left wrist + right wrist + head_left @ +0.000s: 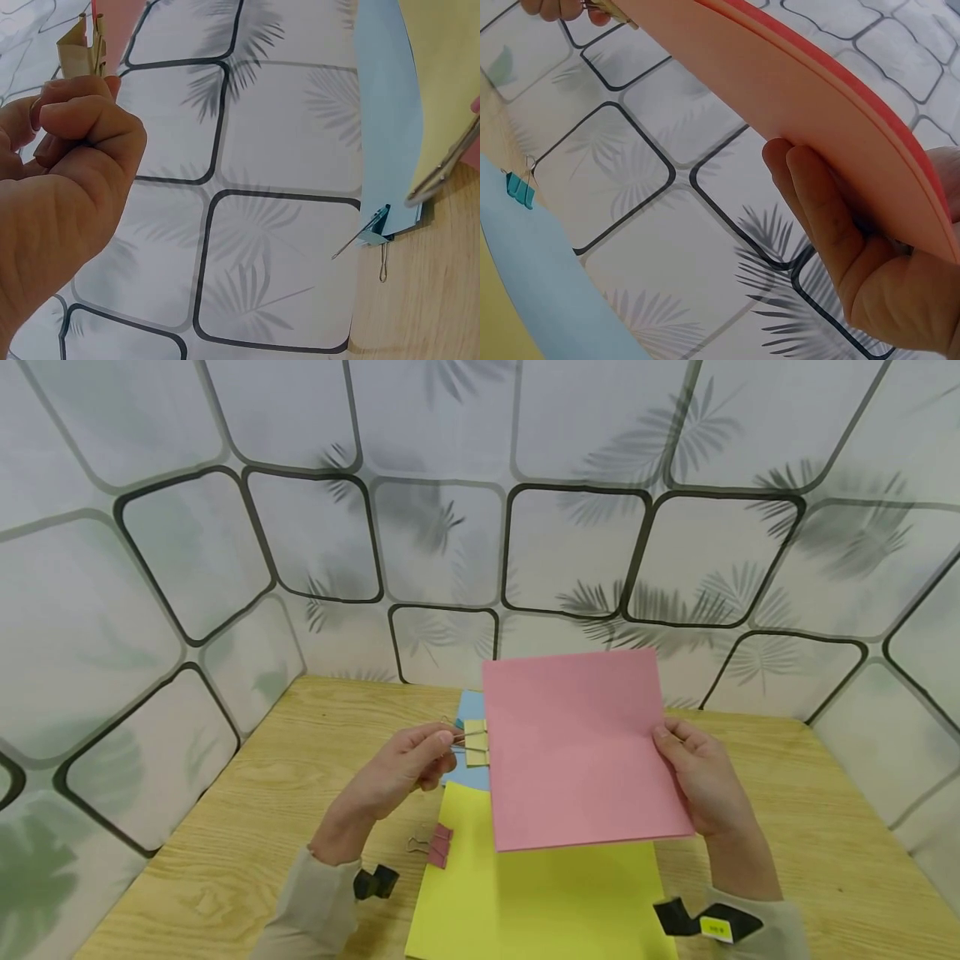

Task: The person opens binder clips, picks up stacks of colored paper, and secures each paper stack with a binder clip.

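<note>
A stack of pink paper (577, 752) is held up in front of me, over the yellow paper (577, 910). With its thumb and fingers my left hand (397, 768) pinches the wire handles of a pale yellow binder clip (476, 745). That clip sits at the stack's left edge, and the left wrist view shows the pink edge between its sides. My right hand (705, 777) grips the stack's right edge, thumb on the front face. Seen from the right wrist, its fingers (821, 199) lie against the back of the slightly bowed sheets.
A pink binder clip (441, 846) is on the left edge of the yellow paper. Behind lies blue paper (471, 703), partly hidden, with a teal binder clip (520, 191) on it. Patterned fabric walls (442, 543) enclose the wooden table (330, 710) at the back and sides.
</note>
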Demonstrator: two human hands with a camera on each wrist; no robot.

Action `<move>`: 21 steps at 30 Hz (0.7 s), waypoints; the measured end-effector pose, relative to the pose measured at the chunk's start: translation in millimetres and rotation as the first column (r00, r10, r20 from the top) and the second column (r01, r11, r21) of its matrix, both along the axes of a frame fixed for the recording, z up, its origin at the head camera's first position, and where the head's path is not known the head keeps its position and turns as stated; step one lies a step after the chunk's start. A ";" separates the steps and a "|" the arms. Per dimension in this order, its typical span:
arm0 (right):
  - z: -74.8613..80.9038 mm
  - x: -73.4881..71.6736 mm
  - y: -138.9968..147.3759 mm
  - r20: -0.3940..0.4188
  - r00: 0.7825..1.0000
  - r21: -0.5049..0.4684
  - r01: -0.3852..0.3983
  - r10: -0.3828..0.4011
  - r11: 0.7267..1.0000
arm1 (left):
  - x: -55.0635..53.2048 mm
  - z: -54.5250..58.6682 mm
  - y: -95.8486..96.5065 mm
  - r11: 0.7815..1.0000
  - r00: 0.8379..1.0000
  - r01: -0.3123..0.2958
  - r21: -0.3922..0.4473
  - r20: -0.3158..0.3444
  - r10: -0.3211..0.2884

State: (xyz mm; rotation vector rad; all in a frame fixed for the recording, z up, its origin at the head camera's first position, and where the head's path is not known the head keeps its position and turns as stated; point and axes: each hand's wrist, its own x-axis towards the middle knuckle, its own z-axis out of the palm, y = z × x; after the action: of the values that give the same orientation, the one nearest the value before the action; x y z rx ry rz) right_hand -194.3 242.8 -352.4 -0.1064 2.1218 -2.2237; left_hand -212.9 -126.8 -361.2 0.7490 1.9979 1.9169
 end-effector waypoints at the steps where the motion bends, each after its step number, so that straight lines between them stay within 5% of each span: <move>1: 0.1 0.0 -0.3 0.000 1.000 0.001 0.000 0.000 1.000 | 0.0 -0.2 -0.3 1.000 1.000 0.003 0.004 0.000 -0.003; 21: -0.6 -1.6 -9.5 -0.010 1.000 0.010 0.001 -0.001 1.000 | -0.1 -4.2 10.7 1.000 0.999 0.005 -0.025 0.039 -0.004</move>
State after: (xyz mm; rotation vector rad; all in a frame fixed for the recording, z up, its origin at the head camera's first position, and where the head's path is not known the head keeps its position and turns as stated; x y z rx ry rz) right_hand -195.9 233.3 -353.0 -0.1156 2.1378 -2.2181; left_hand -213.0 -116.1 -365.3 0.7034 1.9911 1.8861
